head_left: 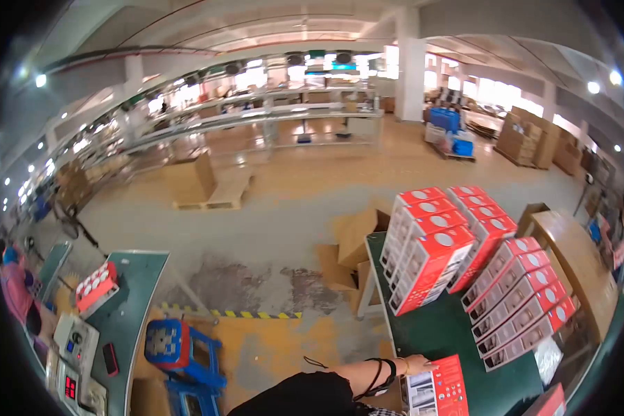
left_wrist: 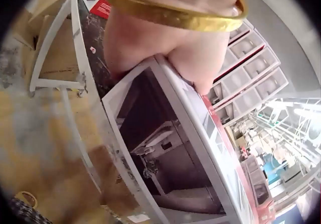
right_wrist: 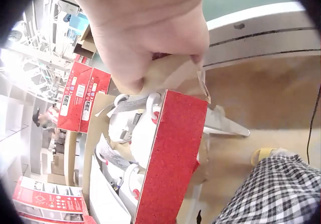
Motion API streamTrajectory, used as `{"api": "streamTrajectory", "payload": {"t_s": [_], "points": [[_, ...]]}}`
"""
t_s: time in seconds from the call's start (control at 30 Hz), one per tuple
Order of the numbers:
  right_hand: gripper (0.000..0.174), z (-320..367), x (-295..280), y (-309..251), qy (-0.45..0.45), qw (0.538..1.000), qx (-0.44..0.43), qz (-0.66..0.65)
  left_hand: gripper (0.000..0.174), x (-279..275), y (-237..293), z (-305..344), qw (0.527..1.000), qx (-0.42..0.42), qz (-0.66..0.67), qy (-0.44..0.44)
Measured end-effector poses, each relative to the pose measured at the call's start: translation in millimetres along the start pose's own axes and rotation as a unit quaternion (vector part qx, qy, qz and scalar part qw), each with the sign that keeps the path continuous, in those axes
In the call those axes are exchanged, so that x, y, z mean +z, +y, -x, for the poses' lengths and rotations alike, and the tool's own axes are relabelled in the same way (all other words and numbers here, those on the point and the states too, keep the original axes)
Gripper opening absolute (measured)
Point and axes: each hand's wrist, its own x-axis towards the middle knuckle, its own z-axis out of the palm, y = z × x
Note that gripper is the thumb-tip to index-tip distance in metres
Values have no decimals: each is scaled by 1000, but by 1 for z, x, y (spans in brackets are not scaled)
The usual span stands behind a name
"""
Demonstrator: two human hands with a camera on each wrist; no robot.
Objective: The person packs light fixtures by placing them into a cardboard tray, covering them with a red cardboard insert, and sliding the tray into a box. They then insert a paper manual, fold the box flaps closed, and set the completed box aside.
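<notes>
My left hand (head_left: 417, 364) grips the end of a red-and-white printed carton (head_left: 452, 388) at the near table edge. Close up in the left wrist view, the left hand (left_wrist: 165, 48) straddles this carton (left_wrist: 165, 148), fingers on either side; a dark room photo covers one face. My right hand (right_wrist: 155, 43), outside the head view, holds the brown cardboard end (right_wrist: 173, 76) of an open carton, thumb and fingers on opposite sides. White round fixtures (right_wrist: 143, 138) with paper slips sit inside, beside the carton's red side panel (right_wrist: 173, 154).
Rows of red cartons (head_left: 430, 256) stand on the green table (head_left: 430, 333), with tilted cartons (head_left: 520, 305) at right. A clear plastic bag (head_left: 548, 357) lies near them. Blue stools (head_left: 187, 353) stand left, before another green table (head_left: 135, 284) bearing a phone (head_left: 110, 359) and instruments.
</notes>
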Motion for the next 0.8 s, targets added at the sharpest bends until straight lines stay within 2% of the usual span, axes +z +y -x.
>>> {"api": "streamTrajectory", "payload": {"t_s": [0.03, 0.07, 0.13, 0.17, 0.27, 0.3, 0.33, 0.37, 0.4, 0.43, 0.47, 0.5, 0.53, 0.6, 0.67, 0.73, 0.77, 0.8], "points": [[53, -10, 10, -2, -16, 1000, 6, -11, 75, 6, -2, 1, 998, 31, 53, 10], [52, -18, 22, -3, -30, 999, 14, -24, 75, 11, -4, -2, 998, 27, 60, 18], [49, -28, 41, -1, -51, 997, 36, -52, 75, 23, -4, -12, 972, 101, 210, 25], [48, -29, 49, 1, -56, 995, 49, -66, 75, 24, -6, -16, 972, 99, 212, 24], [44, -15, 51, 18, -36, 988, 105, -108, 61, 26, -1, -33, 985, 116, 121, 34], [43, 9, 37, 32, -9, 983, 141, -118, 53, 27, -12, -47, 965, 204, 164, -28], [42, 43, 19, 47, 28, 975, 181, -126, 46, 27, -10, -45, 921, 273, 273, -48], [41, 87, -2, 61, 72, 963, 224, -134, 40, 13, 7, -23, 905, 351, 236, 41], [40, 141, -24, 72, 122, 944, 271, -140, 34, 12, -15, -51, 948, 279, 110, -107], [39, 198, -39, 78, 174, 921, 315, -149, 30, 10, 2, -30, 908, 163, 367, -122], [38, 252, -43, 79, 225, 895, 349, -162, 26, 7, 8, -26, 914, 103, 373, -125], [37, 300, -43, 79, 270, 867, 379, -178, 32, 1, 24, -17, 926, 10, 365, -96], [36, 330, -39, 84, 307, 841, 399, -197, 55, -12, 48, -8, 933, -18, 333, -135], [35, 369, -34, 97, 361, 805, 418, -217, 62, -12, 51, -18, 936, -31, 314, -158], [44, 385, -38, 129, 374, 803, 407, -225, 56, -13, 44, -27, 941, -29, 302, -150], [41, 410, -42, 151, 405, 786, 444, -144, 48, -35, 41, -27, 954, -63, 266, -123], [38, 411, -46, 140, 415, 786, 434, -147, 48, -47, 29, -32, 954, -59, 272, -114], [38, 421, -50, 158, 421, 788, 433, -119, 49, -58, 16, -38, 953, -57, 279, -105]]}}
